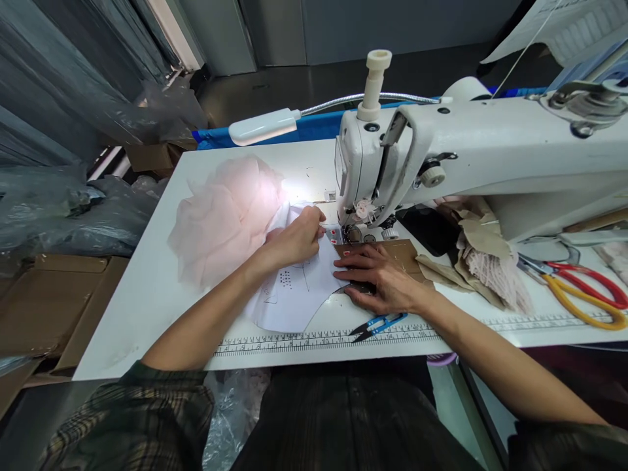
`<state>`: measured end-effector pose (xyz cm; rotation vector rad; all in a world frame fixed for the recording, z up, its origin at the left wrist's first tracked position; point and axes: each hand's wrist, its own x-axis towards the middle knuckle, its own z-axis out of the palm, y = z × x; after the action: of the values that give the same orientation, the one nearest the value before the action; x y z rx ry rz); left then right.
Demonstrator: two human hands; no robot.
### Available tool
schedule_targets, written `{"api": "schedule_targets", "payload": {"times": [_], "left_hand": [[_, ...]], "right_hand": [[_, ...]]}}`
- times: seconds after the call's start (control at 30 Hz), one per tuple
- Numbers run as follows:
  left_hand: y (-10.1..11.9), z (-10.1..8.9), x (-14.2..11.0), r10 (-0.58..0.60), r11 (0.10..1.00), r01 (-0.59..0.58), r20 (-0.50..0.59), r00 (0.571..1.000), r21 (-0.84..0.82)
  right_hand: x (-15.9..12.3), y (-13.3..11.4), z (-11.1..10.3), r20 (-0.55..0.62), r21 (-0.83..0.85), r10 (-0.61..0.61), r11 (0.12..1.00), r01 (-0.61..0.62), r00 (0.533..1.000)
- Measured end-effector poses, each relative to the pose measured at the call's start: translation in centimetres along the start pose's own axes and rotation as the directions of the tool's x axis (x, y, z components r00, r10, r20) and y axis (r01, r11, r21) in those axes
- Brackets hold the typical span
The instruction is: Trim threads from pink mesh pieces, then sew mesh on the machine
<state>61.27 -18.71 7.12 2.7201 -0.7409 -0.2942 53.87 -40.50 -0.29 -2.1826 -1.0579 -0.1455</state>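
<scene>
My left hand [300, 237] is closed in a pinch at the upper edge of a white paper sheet [294, 307] with drawn lines and small marks, just left of the sewing machine's presser foot [349, 234]. A gauzy pale pink ruffled fabric [220, 219] lies against the sheet's left side. My right hand [377, 278] rests flat with fingers spread over a brown cardboard piece [400, 256] and the sheet's right edge. Something dark shows partly under its palm. Blue thread snips [379, 326] lie just below that hand.
The white sewing machine [466, 144] spans the right side, with a lit lamp [265, 126] on its left. Fabric and brown paper scraps [485, 252], and red and yellow-handled scissors [589, 291], lie at right. A ruler strip [294, 343] runs along the table's front edge. Cardboard boxes [59, 307] stand left.
</scene>
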Motion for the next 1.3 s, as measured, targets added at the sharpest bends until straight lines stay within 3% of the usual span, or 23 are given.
{"api": "schedule_targets", "payload": {"times": [0.2,0.4,0.53,0.67,0.8,0.9,1.03,1.3], "left_hand": [[0.9,-0.2,-0.3,0.063,0.997,-0.067,0.103,0.993,0.045],[1.0,1.8,1.3,0.048,0.998,-0.052,-0.098,0.994,-0.043],[1.0,2.4,2.0,0.021,0.998,-0.03,-0.144,0.989,-0.056],[1.1,3.3,2.0,0.079,0.996,-0.071,-0.15,0.986,0.061],[1.9,3.9,1.6,0.062,0.977,-0.032,-0.134,0.989,0.21],[2.7,3.7,1.0,0.039,0.965,-0.008,-0.115,0.993,0.261],[2.8,3.8,0.5,0.09,0.95,-0.063,-0.075,0.993,0.307],[0.4,4.0,2.4,0.194,0.976,-0.181,-0.105,0.975,0.124]], "right_hand": [[-0.1,0.1,0.3,-0.019,-0.005,-0.004,1.0,0.004,1.0],[-0.2,0.2,0.4,-0.016,-0.023,-0.003,1.0,0.003,1.0],[-0.2,0.2,0.4,-0.016,-0.033,0.003,0.999,-0.003,1.0],[-0.2,0.0,0.4,-0.012,-0.049,-0.007,0.999,0.006,1.0],[-0.1,-0.2,0.3,-0.026,-0.102,-0.01,0.995,0.007,1.0],[0.0,-0.1,0.2,-0.064,-0.171,0.02,0.985,-0.03,0.998],[0.0,0.0,0.2,-0.093,-0.237,0.047,0.969,-0.068,0.995],[-0.1,0.6,0.4,-0.128,-0.198,0.087,0.974,-0.112,0.988]]}}
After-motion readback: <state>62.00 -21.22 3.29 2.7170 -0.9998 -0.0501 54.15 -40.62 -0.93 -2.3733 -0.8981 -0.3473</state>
